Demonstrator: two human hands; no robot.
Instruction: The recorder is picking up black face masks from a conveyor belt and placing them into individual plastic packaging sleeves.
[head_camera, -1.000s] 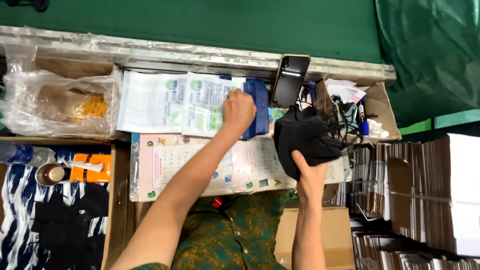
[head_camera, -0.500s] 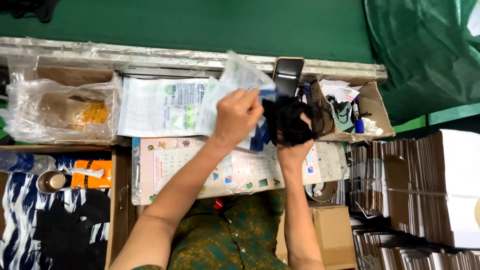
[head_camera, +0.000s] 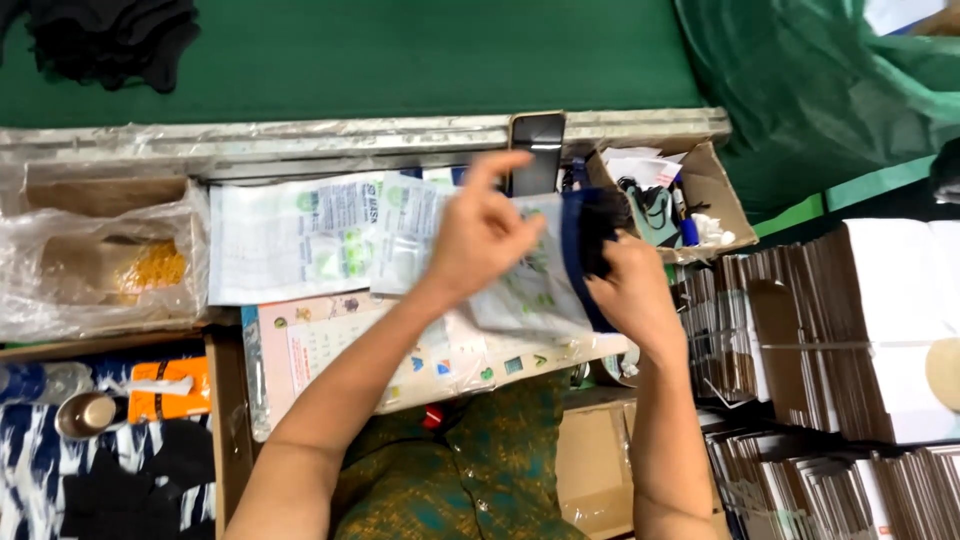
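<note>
My left hand (head_camera: 482, 232) holds a clear plastic pouch (head_camera: 525, 285) with printed markings and a dark blue edge, above the work surface. My right hand (head_camera: 630, 290) grips a bundle of black fabric (head_camera: 600, 232) at the pouch's blue open end; most of the fabric is hidden inside or behind the pouch. Both hands hover over a printed calendar sheet (head_camera: 330, 350). More flat printed pouches (head_camera: 290, 240) lie stacked to the left of my hands.
A phone (head_camera: 537, 150) leans upright behind my hands. A cardboard box (head_camera: 720, 195) with small items sits right. Stacks of flat cartons (head_camera: 830, 340) fill the right side. A plastic-wrapped box (head_camera: 90, 265) lies left, black cloth (head_camera: 120, 40) at the far left.
My left hand lifted a pouch from the stack and brought it to my right hand. The black fabric, held loose before, is now bunched smaller at the pouch's opening.
</note>
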